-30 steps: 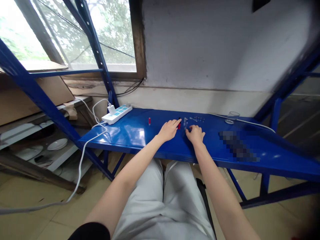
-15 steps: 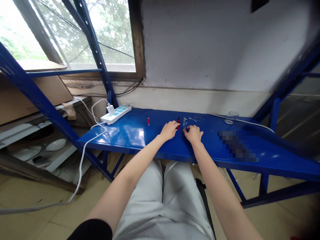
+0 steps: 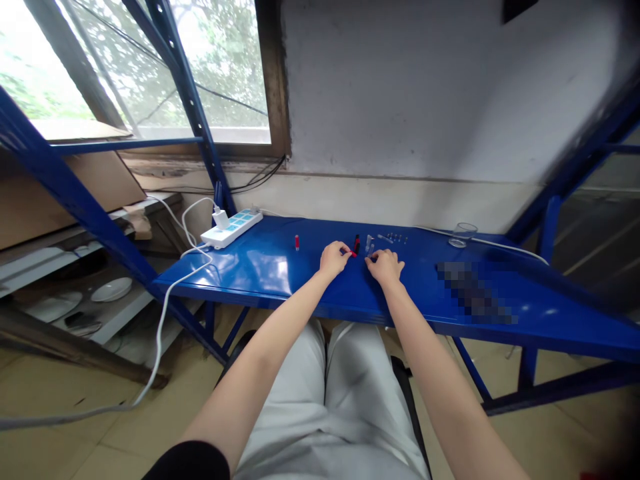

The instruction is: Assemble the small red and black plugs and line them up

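My left hand [image 3: 336,259] is closed in a pinch on a small red piece [image 3: 353,254], held just above the blue table. Right behind that piece stands a small black-and-red tube [image 3: 357,241]. To its right, my right hand [image 3: 385,267] rests on the table with bent fingers apart, its thumb and index tips close to small clear plastic pieces [image 3: 369,243]; no held thing shows in it. Further left, a small red tube [image 3: 297,243] with a pale lower end stands alone. Behind the right hand lie a thin clear piece [image 3: 385,238] and several tiny bits [image 3: 399,239].
A white power strip [image 3: 233,228] with a plug and cables sits at the table's left end. A clear glass cup [image 3: 463,235] stands at the back right, and a pixelated dark object [image 3: 473,292] lies nearer. Blue metal posts frame the table [image 3: 260,267].
My left hand has drawn back slightly to the left from the black-and-red tube, and a red piece now shows in its fingertips. My right hand has hardly moved.
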Tool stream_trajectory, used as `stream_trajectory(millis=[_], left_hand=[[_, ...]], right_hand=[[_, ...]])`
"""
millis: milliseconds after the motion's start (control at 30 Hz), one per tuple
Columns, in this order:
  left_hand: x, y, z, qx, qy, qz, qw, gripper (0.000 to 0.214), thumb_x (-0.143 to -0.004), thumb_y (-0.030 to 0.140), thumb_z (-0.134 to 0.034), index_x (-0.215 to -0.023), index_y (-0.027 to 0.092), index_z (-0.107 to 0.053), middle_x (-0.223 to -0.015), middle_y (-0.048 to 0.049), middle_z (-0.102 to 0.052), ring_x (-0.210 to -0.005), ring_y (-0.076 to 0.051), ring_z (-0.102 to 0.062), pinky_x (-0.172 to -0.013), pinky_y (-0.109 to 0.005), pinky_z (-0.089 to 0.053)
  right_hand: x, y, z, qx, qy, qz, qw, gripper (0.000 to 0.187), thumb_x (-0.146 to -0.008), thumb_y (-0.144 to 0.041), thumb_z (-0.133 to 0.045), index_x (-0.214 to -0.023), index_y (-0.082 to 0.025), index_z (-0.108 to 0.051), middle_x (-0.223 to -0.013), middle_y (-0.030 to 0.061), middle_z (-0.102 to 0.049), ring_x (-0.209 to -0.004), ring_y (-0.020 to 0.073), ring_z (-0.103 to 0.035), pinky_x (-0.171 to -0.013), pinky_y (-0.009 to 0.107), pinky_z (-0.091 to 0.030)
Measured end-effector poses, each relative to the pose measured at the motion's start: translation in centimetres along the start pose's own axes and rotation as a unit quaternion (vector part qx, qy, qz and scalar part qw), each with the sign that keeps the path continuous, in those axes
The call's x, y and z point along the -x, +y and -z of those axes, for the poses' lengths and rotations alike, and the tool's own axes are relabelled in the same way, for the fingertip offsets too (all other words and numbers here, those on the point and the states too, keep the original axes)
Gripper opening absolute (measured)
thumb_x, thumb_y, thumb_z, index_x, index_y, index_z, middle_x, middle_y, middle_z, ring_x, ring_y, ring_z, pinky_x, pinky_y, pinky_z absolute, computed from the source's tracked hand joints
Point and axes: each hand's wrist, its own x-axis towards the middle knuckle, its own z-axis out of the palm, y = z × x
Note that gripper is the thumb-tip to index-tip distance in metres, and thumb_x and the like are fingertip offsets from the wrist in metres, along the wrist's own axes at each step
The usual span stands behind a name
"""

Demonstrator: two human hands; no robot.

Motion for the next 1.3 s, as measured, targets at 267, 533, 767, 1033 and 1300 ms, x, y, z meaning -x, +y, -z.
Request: stream_trajectory(millis=[267, 533, 767, 1033, 1300], left_hand=[[1.5, 0.4, 1.4, 0.115, 0.069, -0.035, 0.990, 0.003, -0.074, 0.019, -0.061, -0.074, 0.016, -0.062, -0.079, -0.0018, -0.063, -0.069, -0.011, -0.055, -0.070, -0.025, -0.045], [1.9, 0.6, 1.6, 0.091, 0.077, -0.095, 0.988, 0.004, -0.077, 0.019, -0.058, -0.076, 0.017, -0.061, -0.080, -0.0021, -0.062, -0.076, -0.013, -0.056, -0.077, -0.027, -0.044], [2.0, 1.0, 1.9, 0.082, 0.060, -0.073, 0.992, 0.006, -0.080, 0.020, -0.055, -0.078, 0.017, -0.059, -0.084, -0.0026, -0.062, -0.080, -0.013, -0.057, -0.077, -0.026, -0.045], [2.2, 1.2, 1.9, 0.072, 0.063, -0.091, 0.991, 0.010, -0.082, 0.021, -0.051, -0.084, 0.017, -0.059, -0.087, -0.0037, -0.063, -0.080, -0.012, -0.057, -0.080, -0.026, -0.045], [2.8, 1.5, 1.9, 0.040, -0.011, -0.146, 0.988, 0.044, -0.083, 0.021, -0.048, -0.127, 0.024, -0.047, -0.105, -0.0028, -0.062, -0.093, -0.013, -0.055, -0.090, -0.029, -0.043]], right_hand=[[-0.2, -0.3, 0.1, -0.003, -0.001, -0.001, 1.000, 0.018, -0.079, -0.031, -0.051, -0.084, -0.018, -0.062, -0.100, 0.0105, -0.059, -0.100, 0.0275, -0.045, -0.079, 0.042, -0.032], [0.9, -1.0, 0.7, 0.050, 0.028, 0.125, 0.991, 0.014, -0.080, -0.024, -0.046, -0.076, -0.017, -0.058, -0.085, 0.0085, -0.061, -0.089, 0.0229, -0.047, -0.076, 0.037, -0.027], [1.0, -1.1, 0.5, 0.075, 0.028, 0.143, 0.987, 0.015, -0.079, -0.023, -0.045, -0.076, -0.017, -0.058, -0.085, 0.0103, -0.062, -0.088, 0.0236, -0.047, -0.075, 0.036, -0.026], [1.3, -1.2, 0.6, 0.083, 0.049, 0.186, 0.978, 0.015, -0.079, -0.020, -0.042, -0.078, -0.016, -0.057, -0.087, 0.0119, -0.062, -0.088, 0.0241, -0.048, -0.075, 0.036, -0.025], [1.2, -1.1, 0.6, 0.021, 0.044, 0.147, 0.988, 0.014, -0.078, -0.027, -0.046, -0.073, -0.018, -0.055, -0.079, 0.0073, -0.061, -0.082, 0.0217, -0.049, -0.072, 0.033, -0.025]])
